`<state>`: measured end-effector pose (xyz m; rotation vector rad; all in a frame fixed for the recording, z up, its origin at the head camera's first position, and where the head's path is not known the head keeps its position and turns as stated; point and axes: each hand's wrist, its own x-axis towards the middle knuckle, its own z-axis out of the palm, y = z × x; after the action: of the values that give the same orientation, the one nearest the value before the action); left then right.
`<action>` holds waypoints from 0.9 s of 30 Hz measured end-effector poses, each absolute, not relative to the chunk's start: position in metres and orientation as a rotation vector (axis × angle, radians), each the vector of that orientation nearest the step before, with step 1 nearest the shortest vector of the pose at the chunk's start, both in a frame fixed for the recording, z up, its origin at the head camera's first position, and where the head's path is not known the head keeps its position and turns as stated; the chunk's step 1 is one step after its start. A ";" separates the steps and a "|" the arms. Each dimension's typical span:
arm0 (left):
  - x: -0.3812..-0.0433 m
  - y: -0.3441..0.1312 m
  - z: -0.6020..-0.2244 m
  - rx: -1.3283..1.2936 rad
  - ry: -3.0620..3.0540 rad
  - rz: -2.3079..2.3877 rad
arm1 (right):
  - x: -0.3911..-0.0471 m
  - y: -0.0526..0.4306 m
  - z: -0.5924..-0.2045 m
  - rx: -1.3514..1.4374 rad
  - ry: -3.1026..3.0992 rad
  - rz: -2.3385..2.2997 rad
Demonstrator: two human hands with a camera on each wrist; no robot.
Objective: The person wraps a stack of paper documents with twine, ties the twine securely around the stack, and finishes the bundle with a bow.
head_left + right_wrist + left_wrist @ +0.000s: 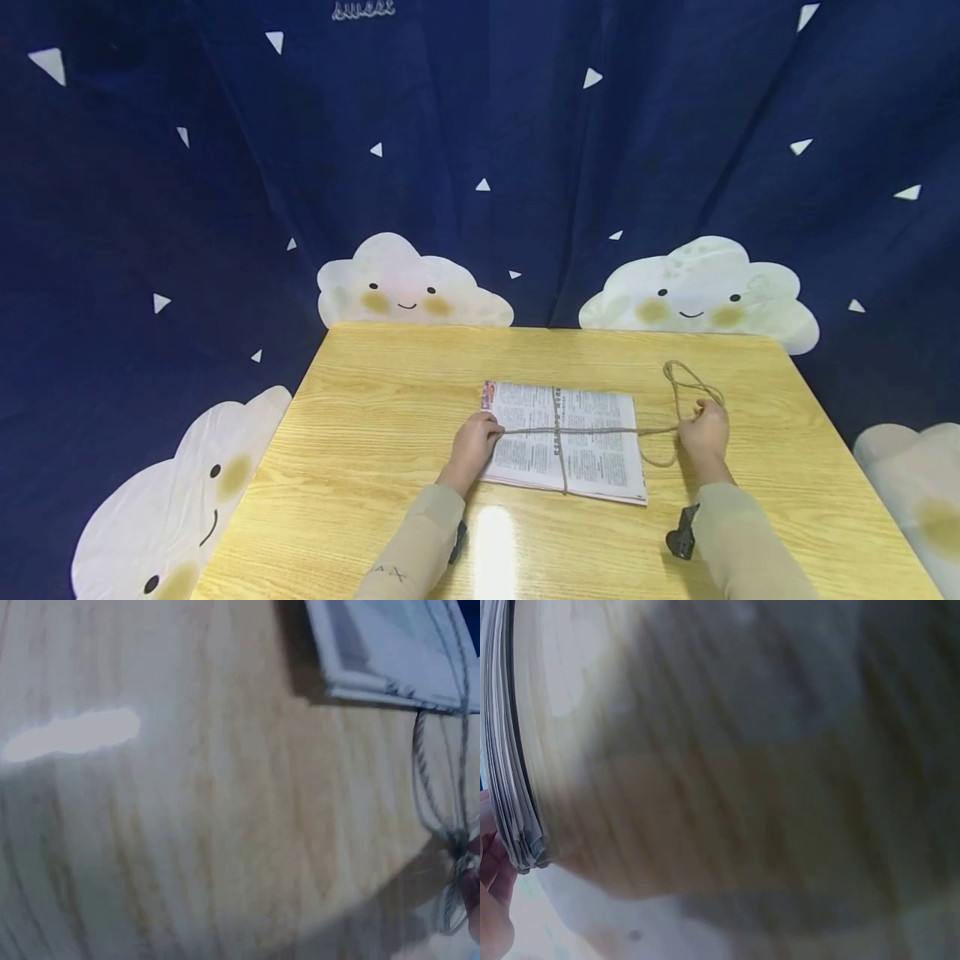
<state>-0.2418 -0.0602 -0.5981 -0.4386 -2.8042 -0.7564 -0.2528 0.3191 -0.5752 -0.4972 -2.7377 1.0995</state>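
A flat stack of folded newspapers [600,454] lies on the table, with a brown rope [600,431] crossing over its top both ways. My left hand [472,446] grips the stack's left edge, where the lengthwise rope reaches the fingers. At the edge of the left wrist view, curled fingers [499,862] show beside the layered paper stack [510,750]. To the right of the stack, my right hand [705,433] pinches the rope. Close to those fingers, the right wrist view shows a bunched part of the rope [459,844]; its exact form is unclear.
A loose rope loop [670,371] extends past the right hand toward the back of the wooden table [390,375]. A dark blue curtain [465,100] with clouds and triangles hangs behind the table. Dark wrist devices [681,533] sit beneath the sleeves.
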 end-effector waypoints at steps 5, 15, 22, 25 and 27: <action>-0.241 -0.060 -0.598 -0.433 -2.801 -0.756 | -0.252 0.322 -0.581 -0.504 -2.763 1.106; -0.241 -0.059 -0.598 -0.442 -2.789 -0.771 | -0.247 0.327 -0.585 -0.468 -2.811 1.045; -0.240 -0.060 -0.597 -0.436 -2.781 -0.773 | -0.243 0.338 -0.579 -0.435 -3.063 0.799; -0.239 -0.060 -0.596 -0.440 -2.773 -0.774 | -0.241 0.345 -0.577 -0.408 -3.154 0.729; -0.240 -0.060 -0.596 -0.443 -2.774 -0.773 | -0.239 0.349 -0.576 -0.433 -3.177 0.713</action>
<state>-0.2395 -0.0603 -0.5963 -0.4427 -2.7742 -0.7730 -0.2391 0.3486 -0.5765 -0.4330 -3.1769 0.7134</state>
